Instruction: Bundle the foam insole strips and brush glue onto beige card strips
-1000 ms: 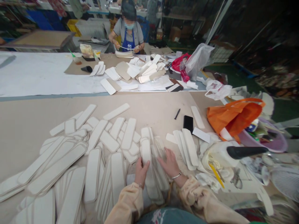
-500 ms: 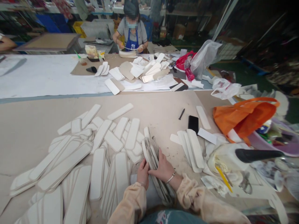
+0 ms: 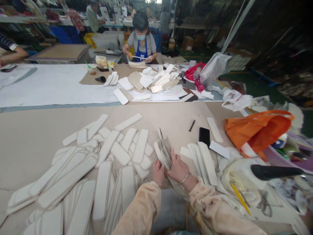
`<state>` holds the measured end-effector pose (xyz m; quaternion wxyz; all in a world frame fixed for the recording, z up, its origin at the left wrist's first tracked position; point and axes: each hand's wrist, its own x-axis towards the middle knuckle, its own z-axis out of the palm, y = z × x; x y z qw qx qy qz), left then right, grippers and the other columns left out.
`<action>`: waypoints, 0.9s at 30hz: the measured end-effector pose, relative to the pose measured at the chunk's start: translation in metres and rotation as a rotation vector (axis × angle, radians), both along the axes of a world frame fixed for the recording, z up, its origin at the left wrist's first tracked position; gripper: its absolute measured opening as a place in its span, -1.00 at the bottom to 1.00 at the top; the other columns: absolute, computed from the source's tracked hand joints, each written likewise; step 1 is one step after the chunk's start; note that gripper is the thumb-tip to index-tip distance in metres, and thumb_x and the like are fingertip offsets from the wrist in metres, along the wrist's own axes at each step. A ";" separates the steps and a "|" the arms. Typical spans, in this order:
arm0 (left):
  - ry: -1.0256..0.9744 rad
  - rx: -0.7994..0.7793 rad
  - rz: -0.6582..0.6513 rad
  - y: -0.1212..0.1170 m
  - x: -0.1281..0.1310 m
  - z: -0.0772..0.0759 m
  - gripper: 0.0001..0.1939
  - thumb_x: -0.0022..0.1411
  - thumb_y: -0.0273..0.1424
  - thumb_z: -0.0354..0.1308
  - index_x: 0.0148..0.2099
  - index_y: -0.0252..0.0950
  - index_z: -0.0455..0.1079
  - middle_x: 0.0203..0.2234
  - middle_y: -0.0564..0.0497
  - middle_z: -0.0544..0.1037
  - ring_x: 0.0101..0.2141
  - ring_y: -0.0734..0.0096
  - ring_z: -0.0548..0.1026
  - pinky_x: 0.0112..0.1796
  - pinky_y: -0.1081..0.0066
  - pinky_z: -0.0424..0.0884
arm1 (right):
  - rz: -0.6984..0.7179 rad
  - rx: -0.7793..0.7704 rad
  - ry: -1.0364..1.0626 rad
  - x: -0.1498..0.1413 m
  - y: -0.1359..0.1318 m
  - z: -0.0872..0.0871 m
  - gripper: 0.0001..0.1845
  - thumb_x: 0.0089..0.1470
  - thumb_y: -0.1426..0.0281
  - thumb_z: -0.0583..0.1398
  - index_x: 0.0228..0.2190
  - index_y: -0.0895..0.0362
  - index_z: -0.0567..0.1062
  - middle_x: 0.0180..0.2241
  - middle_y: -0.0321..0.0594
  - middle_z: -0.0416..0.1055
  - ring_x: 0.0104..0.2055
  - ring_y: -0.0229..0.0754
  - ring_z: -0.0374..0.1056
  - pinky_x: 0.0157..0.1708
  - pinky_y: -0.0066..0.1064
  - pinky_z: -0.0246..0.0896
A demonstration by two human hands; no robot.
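A stack of long white strips with rounded ends (image 3: 164,150) stands on edge between my hands, its far ends slightly fanned. My right hand (image 3: 179,168) grips the stack from the right, fingers along its side. Against its near left side my left hand (image 3: 158,172) is closed, fingers curled in; the fingertips are partly hidden. Left of the hands, loose strips of the same kind (image 3: 140,146) lie overlapping, with larger piles (image 3: 68,181) further left. Several more white strips (image 3: 206,161) lie fanned just right of my right hand.
At the right are a black phone (image 3: 204,136), a dark pen-like object (image 3: 192,125), an orange bag (image 3: 256,130), a purple basin (image 3: 271,150) and a container with a black handle (image 3: 275,172). Across the table a co-worker (image 3: 141,45) handles a strip beside scattered white pieces (image 3: 158,80).
My hands and the stack have moved a little away from my body and to the right. The stack's far ends are more fanned. My view has tilted up slightly.
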<state>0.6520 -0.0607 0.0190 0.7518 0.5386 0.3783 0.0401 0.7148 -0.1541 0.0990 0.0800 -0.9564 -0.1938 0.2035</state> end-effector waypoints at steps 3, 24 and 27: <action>0.077 0.096 -0.006 0.005 0.005 -0.017 -0.61 -0.11 -0.43 0.24 -0.14 -0.35 0.49 0.13 -0.23 0.35 0.23 0.02 0.10 0.24 0.12 -0.11 | -0.041 -0.026 0.000 0.007 -0.005 -0.021 0.22 -0.20 0.08 0.29 0.29 0.21 -0.24 0.01 0.10 0.21 -0.13 0.10 0.33 -0.27 -0.26 0.19; -0.406 -0.163 -0.410 0.042 0.021 0.060 -0.18 -0.35 -0.15 0.48 0.00 -0.38 0.40 -0.08 -0.24 0.54 -0.03 -0.04 0.46 0.06 0.04 0.31 | 0.101 0.920 0.053 0.034 -0.023 0.006 0.44 -0.33 0.21 0.38 0.28 0.31 -0.43 0.29 0.23 -0.11 0.31 0.13 -0.09 0.21 -0.09 -0.07; -0.341 0.133 -0.481 0.046 0.028 0.084 -0.38 -0.32 -0.18 0.47 -0.16 -0.34 0.49 -0.19 -0.18 0.60 -0.09 0.01 0.50 0.04 0.05 0.34 | 0.133 1.052 0.062 0.043 -0.024 0.012 0.47 -0.36 0.24 0.39 0.27 0.30 -0.46 0.29 0.20 -0.11 0.32 0.14 -0.12 0.23 -0.09 -0.10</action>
